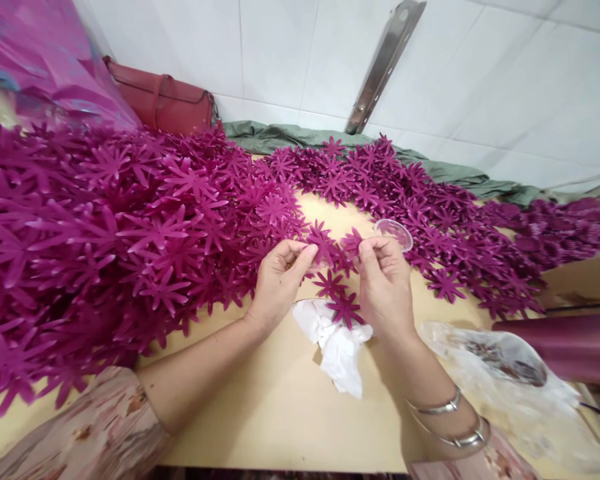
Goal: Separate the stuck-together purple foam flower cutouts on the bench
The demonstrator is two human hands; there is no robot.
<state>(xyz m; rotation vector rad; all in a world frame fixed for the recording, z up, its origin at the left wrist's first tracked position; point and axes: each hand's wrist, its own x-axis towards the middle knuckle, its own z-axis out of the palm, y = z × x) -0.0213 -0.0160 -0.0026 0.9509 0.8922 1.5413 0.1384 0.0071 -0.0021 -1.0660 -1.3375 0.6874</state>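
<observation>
My left hand point(283, 275) pinches the edge of a magenta flower-shaped piece point(322, 241) with several narrow petals. Opposite it, my right hand point(386, 283) is closed, thumb against fingers, on another magenta flower piece point(351, 244). Both pieces are held above the table, close together. Two more flower pieces lie below and between my hands, one point(345, 309) on a crumpled white cloth or tissue point(341, 353). Behind my right hand stands a clear round plastic dish point(395, 233), partly hidden by my fingers.
A large heap of magenta flower pieces point(145, 227) covers the table's left side; another pile point(410, 200) runs along the back to the right. A clear plastic bag point(520, 393) lies at right. A red handbag point(160, 100) and green cloth point(280, 137) sit by the tiled wall.
</observation>
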